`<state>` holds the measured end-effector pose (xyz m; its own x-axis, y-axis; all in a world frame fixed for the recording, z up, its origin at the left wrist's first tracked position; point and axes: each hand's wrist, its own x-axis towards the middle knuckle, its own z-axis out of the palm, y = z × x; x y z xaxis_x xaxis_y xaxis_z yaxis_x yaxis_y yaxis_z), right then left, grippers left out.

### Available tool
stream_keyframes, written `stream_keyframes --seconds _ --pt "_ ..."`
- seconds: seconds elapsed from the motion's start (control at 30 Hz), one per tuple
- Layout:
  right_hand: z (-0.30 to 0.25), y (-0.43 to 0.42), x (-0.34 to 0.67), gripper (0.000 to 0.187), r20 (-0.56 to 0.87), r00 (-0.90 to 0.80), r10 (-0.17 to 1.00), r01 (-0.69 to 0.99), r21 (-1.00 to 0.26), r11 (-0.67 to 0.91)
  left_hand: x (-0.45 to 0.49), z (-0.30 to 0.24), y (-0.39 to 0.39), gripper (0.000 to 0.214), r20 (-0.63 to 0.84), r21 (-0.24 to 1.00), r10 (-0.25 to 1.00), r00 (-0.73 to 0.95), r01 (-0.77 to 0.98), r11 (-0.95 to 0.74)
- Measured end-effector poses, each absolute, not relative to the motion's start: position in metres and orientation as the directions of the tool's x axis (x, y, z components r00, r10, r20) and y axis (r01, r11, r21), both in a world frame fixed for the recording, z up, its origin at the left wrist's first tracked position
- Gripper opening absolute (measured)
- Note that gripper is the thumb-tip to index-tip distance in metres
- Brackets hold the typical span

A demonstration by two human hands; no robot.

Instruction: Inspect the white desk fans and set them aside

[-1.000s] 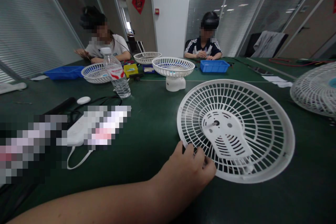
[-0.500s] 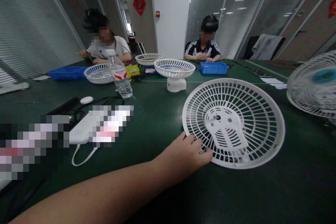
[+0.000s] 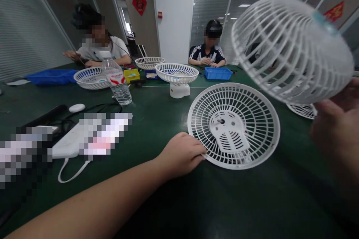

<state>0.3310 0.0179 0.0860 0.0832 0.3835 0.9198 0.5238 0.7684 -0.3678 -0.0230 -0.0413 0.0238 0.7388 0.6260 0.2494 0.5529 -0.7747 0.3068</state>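
Observation:
A white rear fan grille (image 3: 265, 140) lies face up on the green table, its motor plate and a thin shaft showing in the middle. My left hand (image 3: 183, 155) pinches its near left rim, fingers closed. On the right, my right hand (image 3: 333, 121) grips a second white fan grille (image 3: 280, 48), domed and tilted, held up above the table. A teal centre shows on its far side, slightly blurred. Only part of the right hand's fingers can be seen; the grille covers the rest.
A water bottle (image 3: 116, 78) stands left of a small white fan (image 3: 179, 89) on its base. Nearer are a white power bank (image 3: 67, 143) with a strap, cables, and a white oval piece (image 3: 76, 108). Blue trays (image 3: 218, 73) and two co-workers are across the table.
My right hand has come into view, raising the domed grille from the right side. My left hand's fingers have closed at the rim of the rear grille. The view has turned slightly right.

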Motion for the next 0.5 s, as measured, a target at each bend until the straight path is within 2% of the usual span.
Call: stream_keyframes --seconds 0.07,0.13,0.2,0.33,0.5 --pt "0.083 0.011 0.321 0.074 0.930 -0.038 0.365 0.511 -0.296 0.807 -0.024 0.023 -0.040 0.026 0.319 0.512 0.705 0.634 0.511 -0.691" --pt "0.078 0.002 0.310 0.078 0.940 -0.168 0.298 0.581 -0.150 0.800 -0.024 0.020 -0.038 0.037 0.374 0.700 0.805 0.461 0.428 -0.571" --pt "0.074 -0.009 0.300 0.082 0.931 -0.276 0.241 0.658 0.000 0.753 -0.025 0.014 -0.032 0.038 0.385 0.820 0.874 0.296 0.326 -0.471" --pt "0.070 -0.024 0.287 0.079 0.880 -0.428 0.207 0.694 0.173 0.699 -0.024 0.000 -0.018 0.044 0.349 0.914 0.926 0.141 0.167 -0.370" --pt "0.064 -0.020 0.282 0.080 0.864 -0.496 0.091 0.601 0.265 0.754 -0.021 -0.002 -0.017 0.053 0.282 0.951 0.953 0.107 0.097 -0.292"
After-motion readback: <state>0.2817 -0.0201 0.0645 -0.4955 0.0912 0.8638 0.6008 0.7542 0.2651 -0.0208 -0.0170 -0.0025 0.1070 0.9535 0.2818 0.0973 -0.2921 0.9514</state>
